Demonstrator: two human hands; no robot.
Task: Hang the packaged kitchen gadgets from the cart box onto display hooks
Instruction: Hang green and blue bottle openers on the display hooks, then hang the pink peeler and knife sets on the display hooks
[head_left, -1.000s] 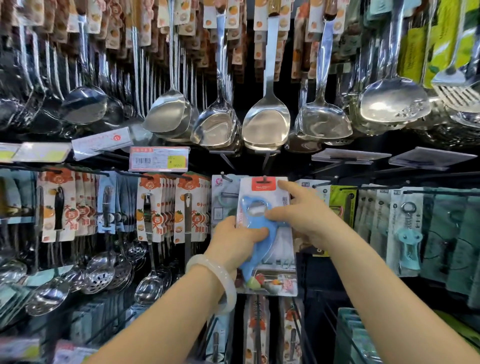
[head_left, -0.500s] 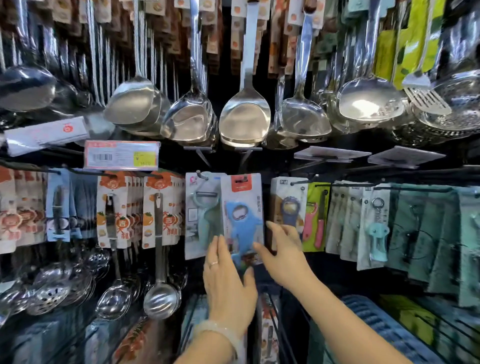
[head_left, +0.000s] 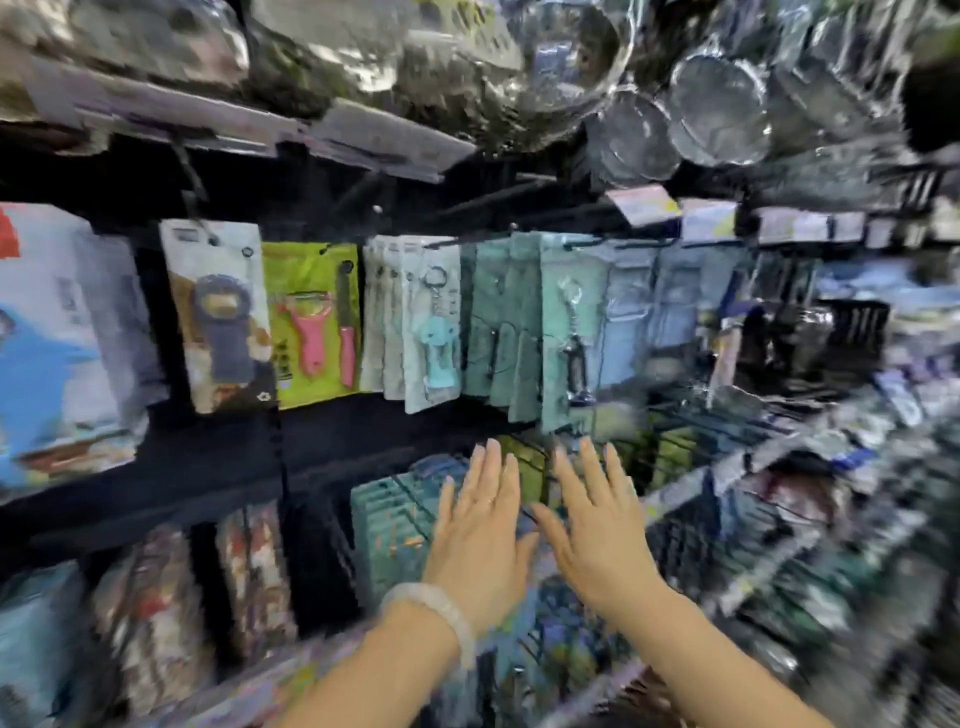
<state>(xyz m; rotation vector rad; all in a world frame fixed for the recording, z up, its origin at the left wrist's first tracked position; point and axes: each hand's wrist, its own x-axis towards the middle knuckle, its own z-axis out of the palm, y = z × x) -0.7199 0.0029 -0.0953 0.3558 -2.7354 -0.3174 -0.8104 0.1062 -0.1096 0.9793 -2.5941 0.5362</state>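
Note:
The frame is blurred by head motion. The packaged blue gadget hangs on its hook at the far left edge, partly cut off. My left hand, with a pale bracelet on the wrist, and my right hand are side by side in the lower middle, fingers straight and spread, holding nothing. Both hands are well right of and below the blue gadget. The cart box is not in view.
Carded gadgets hang in a row: a dark opener pack, a green pack with pink peeler, teal opener packs. Metal strainers hang above. Wire racks with teal packages lie under the hands.
Both hands have let go of the blue gadget pack, which stays on its hook. The view has swung right and down, and the hands have dropped below the hook row.

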